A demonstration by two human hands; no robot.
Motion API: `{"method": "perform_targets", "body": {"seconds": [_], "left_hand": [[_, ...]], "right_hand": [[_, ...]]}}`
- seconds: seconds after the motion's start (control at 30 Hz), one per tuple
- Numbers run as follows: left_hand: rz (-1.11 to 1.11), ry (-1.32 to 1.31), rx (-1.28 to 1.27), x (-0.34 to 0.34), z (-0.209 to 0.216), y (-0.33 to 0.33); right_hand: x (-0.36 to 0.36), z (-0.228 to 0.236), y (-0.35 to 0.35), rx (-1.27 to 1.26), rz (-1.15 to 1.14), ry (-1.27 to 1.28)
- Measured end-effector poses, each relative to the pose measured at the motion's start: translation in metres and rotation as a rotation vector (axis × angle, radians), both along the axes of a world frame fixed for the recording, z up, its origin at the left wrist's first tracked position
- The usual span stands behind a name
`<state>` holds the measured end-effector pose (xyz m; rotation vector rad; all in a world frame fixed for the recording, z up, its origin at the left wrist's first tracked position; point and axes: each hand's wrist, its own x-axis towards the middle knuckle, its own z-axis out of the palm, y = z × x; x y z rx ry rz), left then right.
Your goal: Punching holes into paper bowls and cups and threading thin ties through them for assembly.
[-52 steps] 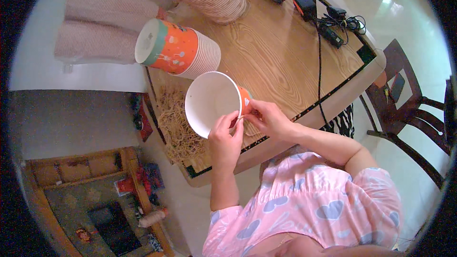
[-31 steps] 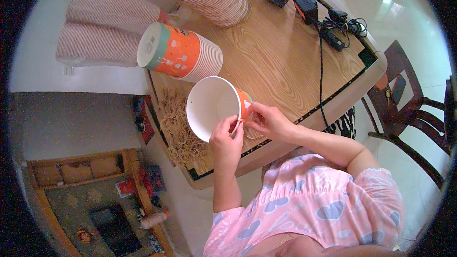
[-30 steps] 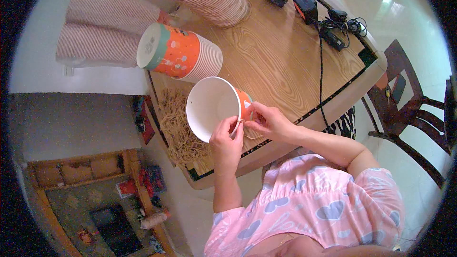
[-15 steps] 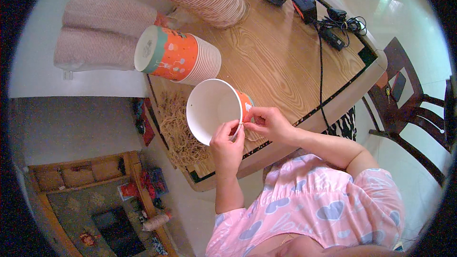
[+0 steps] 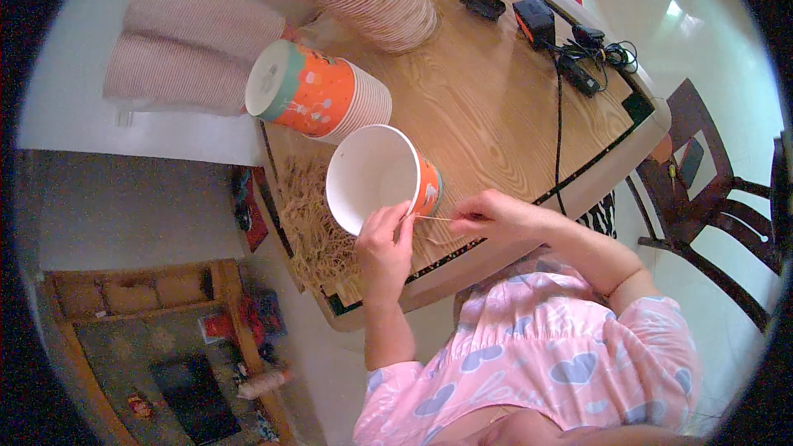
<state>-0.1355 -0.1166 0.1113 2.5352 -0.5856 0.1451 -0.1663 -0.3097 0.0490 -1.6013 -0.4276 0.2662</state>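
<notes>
A white-lined paper bucket (image 5: 348,190) with an orange and green outside lies tipped on the table's near side, its mouth facing left. My left hand (image 5: 385,239) is closed at the lower rim, pinching it together with one end of a thin tan string (image 5: 433,218). From there the string runs taut to my right hand (image 5: 493,216), whose fingers are pinched on its other end, to the right of the bucket. Beside the bucket on the left is a heap of tan twine strands (image 5: 314,227), partly hidden behind the bucket.
A short stack of nested paper buckets (image 5: 318,92) lies behind. A taller stack (image 5: 372,0) is further back, near wrapped stacks (image 5: 186,45). Black adapters and cables (image 5: 578,66) lie at the far right, one cable crossing the wooden table (image 5: 496,124). A dark chair (image 5: 702,173) stands right.
My right hand has drawn away to the right from the bucket rim, and the string now shows stretched between both hands. My left hand stays at the rim. The view has shifted slightly.
</notes>
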Motion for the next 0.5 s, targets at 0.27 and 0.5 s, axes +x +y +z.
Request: {"method": "perform_targets", "body": {"seconds": [0.27,0.5], "left_hand": [[-0.078,-0.146,0.189,0.01,0.011,0.035],[-0.064,-0.223,0.041,0.053,-0.005,0.062]], "right_hand": [[-0.034,0.08,-0.083,0.194,-0.009,-0.052],[-0.038,0.088,-0.096,0.237,-0.142,0.062]]}}
